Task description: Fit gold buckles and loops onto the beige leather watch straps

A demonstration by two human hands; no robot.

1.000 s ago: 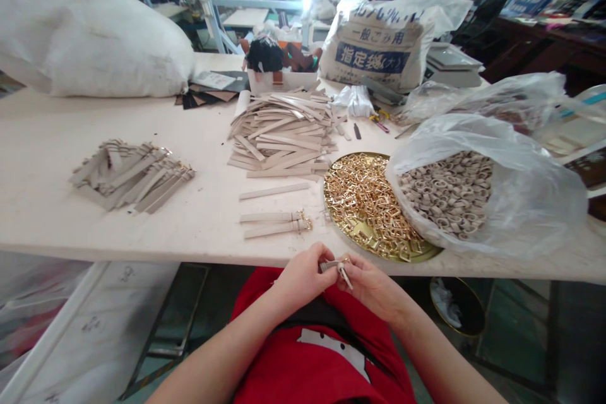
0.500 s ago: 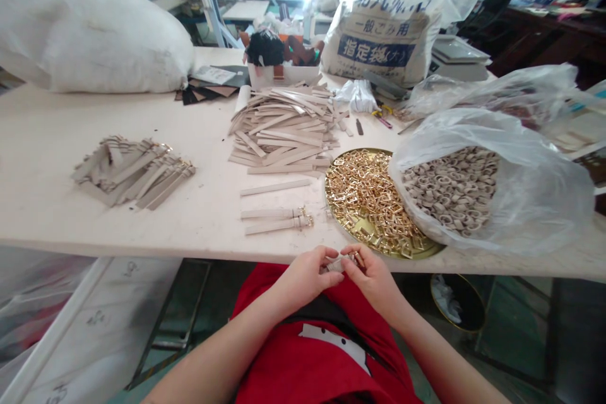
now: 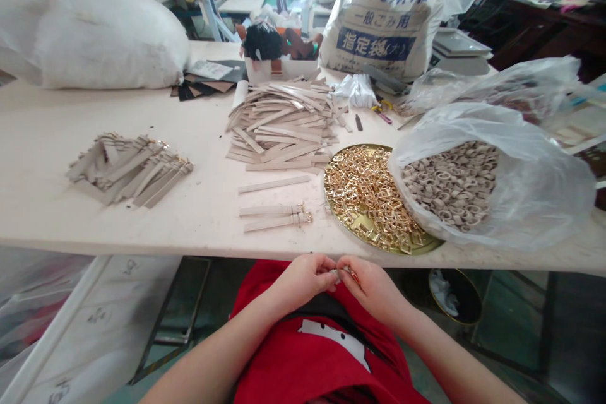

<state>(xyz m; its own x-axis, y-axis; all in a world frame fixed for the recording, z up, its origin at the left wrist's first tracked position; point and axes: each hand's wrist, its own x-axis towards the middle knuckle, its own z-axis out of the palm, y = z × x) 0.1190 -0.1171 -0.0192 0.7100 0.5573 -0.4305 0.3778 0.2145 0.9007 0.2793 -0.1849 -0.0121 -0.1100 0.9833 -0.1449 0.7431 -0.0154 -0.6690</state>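
Just below the table's front edge, my left hand pinches a beige strap, which is mostly hidden by the fingers. My right hand meets it fingertip to fingertip, closed on a small gold buckle at the strap's end. How the strap runs through the buckle is hidden. Ahead on the table lie two buckled straps and one plain strap. A round gold tray heaped with loose gold buckles is beyond my right hand.
A clear plastic bag of beige loops overlaps the tray's right side. Plain straps are piled mid-table, and finished-looking buckled straps at left. Large stuffed bags and a white box stand behind. A bin sits below the table.
Both hands have dropped slightly and drawn closer together. The fingers now cover more of the strap and buckle. The things on the table have not moved.
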